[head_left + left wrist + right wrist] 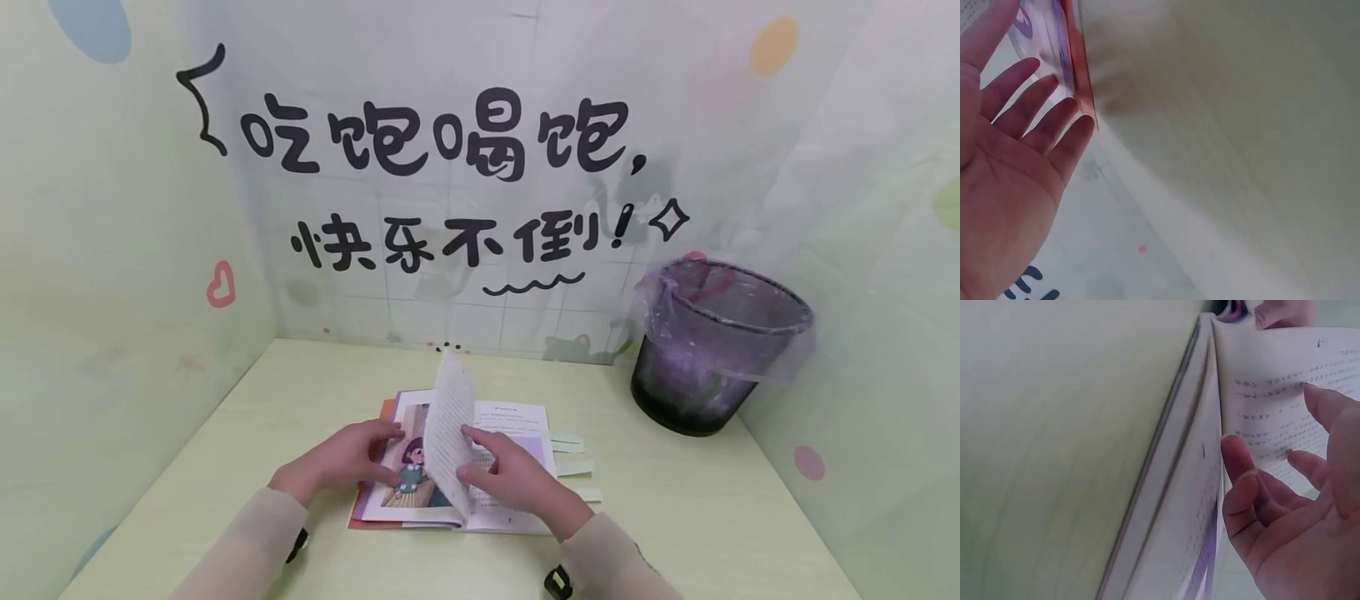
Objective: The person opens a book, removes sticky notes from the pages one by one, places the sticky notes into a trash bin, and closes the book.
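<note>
An open book (517,417) lies on the table, its left page (393,492) showing a coloured picture of a figure with dark hair. One printed page (450,425) stands upright near the middle, bowed to the left. My right hand (517,477) is on the right side of that page; its fingertips touch the print, and in the right wrist view other fingers bend loosely without gripping. At the book's left edge is my left hand (341,454), fingers relaxed and spread. The left wrist view shows that palm (1010,187) beside the orange cover edge (1082,62).
Pale green tabs (573,469) stick out from the book's right side. A dark waste bin (697,367) with a purple liner stands at the back right of the pale table (330,367). Behind, a printed wall sheet (450,192) closes off the table.
</note>
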`<act>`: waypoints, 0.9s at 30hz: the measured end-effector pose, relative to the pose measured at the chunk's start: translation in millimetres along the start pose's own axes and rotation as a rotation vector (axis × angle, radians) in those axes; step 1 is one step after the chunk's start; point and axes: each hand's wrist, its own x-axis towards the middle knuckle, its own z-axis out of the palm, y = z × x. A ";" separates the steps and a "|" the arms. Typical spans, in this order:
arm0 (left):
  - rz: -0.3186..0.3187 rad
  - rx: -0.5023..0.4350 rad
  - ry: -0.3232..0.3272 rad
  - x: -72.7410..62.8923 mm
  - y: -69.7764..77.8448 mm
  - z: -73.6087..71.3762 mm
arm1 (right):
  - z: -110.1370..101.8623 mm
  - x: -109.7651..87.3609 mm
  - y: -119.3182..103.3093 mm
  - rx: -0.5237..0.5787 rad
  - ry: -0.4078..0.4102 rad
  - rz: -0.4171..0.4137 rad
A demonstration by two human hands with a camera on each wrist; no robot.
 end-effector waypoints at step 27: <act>0.166 0.151 0.187 11.1 49.0 -40.1 | 26.8 4.2 -18.5 -0.366 -0.029 0.017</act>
